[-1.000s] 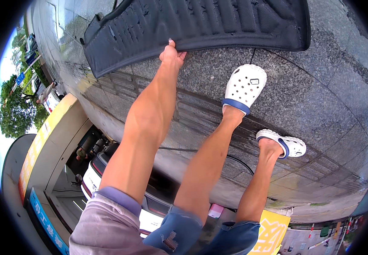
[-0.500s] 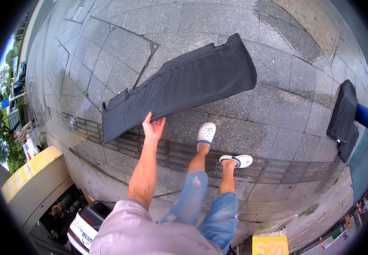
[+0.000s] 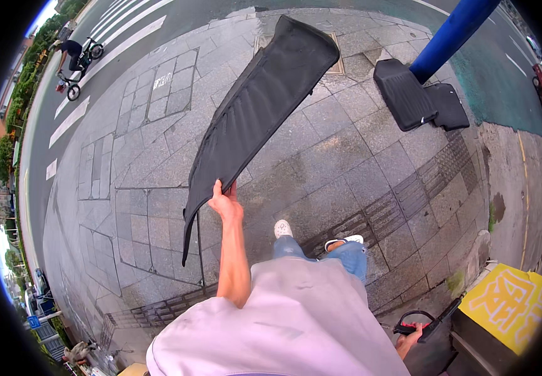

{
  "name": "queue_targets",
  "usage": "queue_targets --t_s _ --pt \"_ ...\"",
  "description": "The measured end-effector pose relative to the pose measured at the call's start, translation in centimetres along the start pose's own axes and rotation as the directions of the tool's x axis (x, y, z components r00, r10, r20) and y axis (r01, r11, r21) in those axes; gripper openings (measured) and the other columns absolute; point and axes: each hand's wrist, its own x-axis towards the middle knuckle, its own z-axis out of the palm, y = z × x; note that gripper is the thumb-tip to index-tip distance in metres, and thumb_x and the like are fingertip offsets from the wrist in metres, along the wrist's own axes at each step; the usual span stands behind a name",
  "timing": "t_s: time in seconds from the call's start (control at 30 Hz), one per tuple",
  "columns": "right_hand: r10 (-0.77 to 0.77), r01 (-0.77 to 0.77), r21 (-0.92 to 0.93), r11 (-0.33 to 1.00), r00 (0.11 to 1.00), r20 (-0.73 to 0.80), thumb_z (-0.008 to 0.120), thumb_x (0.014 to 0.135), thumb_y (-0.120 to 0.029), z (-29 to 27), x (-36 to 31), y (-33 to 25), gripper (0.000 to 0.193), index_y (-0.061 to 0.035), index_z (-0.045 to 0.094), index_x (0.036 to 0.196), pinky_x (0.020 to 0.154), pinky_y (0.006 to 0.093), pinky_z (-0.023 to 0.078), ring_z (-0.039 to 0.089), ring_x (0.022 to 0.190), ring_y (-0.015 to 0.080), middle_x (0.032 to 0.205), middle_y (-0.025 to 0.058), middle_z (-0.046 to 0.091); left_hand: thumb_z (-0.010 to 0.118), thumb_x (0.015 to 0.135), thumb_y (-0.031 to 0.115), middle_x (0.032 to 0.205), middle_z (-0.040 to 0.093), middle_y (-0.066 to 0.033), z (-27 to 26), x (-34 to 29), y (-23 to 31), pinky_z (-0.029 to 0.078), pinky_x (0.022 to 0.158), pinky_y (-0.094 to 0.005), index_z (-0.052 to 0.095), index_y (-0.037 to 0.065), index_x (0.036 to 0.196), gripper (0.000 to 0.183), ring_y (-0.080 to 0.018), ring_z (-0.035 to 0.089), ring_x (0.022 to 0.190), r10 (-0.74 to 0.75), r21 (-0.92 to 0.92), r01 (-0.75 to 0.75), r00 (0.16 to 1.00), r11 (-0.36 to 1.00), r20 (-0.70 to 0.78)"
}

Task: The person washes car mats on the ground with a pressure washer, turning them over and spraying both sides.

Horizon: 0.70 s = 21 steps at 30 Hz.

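My left hand (image 3: 225, 202) is closed on the near edge of a long black car floor mat (image 3: 261, 103). The mat hangs out in front of me, tilted, its far end up and to the right, its near end drooping at the left. Low at the right, my right hand (image 3: 412, 335) is wrapped round the grip of a black spray gun (image 3: 437, 323) with a red part. The gun points up and to the right, beside a yellow panel.
More black mats (image 3: 408, 100) lean against a blue pole (image 3: 452, 41) at the far right. Wet grey paving (image 3: 321, 156) lies underfoot. A yellow panel with pale lettering (image 3: 502, 307) stands at the near right. At the far left a cyclist (image 3: 75, 59) rides over a crosswalk.
I have turned toward the right, and the mat has swung to a steeper slant with its far end raised. My right hand and the spray gun have come into view.
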Motion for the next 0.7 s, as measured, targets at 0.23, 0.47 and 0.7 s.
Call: queue_targets --t_s 0.23,0.47,0.7 --pt "-0.067 0.074 0.152 0.986 0.997 -0.047 0.067 0.083 -0.011 -2.6 9.5 -5.0 0.028 -0.0098 0.062 0.111 0.073 0.0456 0.055 0.063 0.083 0.02 0.088 0.0031 0.063 0.063 0.096 0.006 0.11 0.069 -0.0089 17.8 -14.1 -9.4 0.061 0.072 -0.0338 0.064 -0.001 0.119 0.024 -0.0182 0.069 0.092 0.04 0.182 -0.097 0.955 0.979 0.294" --pt "0.002 0.05 0.22 0.974 0.973 -0.231 0.067 0.078 -0.006 -4.1 15.4 -12.1 0.036 -0.0038 0.064 0.113 0.075 0.036 0.054 0.065 0.081 0.0197 0.09 0.0051 0.065 0.062 0.099 0.009 0.115 0.071 -0.0127 34.1 -31.6 -19.7 0.05 0.092 -0.0335 0.065 -0.011 0.121 0.03 -0.0203 0.066 0.098 0.138 0.286 -0.618 0.546 0.733 0.827" --pt "0.013 0.066 0.272 0.96 0.961 -0.276 0.066 0.075 -0.001 -3.3 19.2 -15.3 0.031 -0.0047 0.064 0.106 0.072 0.0338 0.053 0.064 0.077 0.0195 0.085 0.0037 0.064 0.061 0.097 0.012 0.115 0.065 -0.0353 46.1 -47.4 -37.4 0.048 0.092 -0.0533 0.062 -0.012 0.115 0.03 -0.0512 0.062 0.108 -0.23 0.051 -0.986 0.014 0.157 0.973"
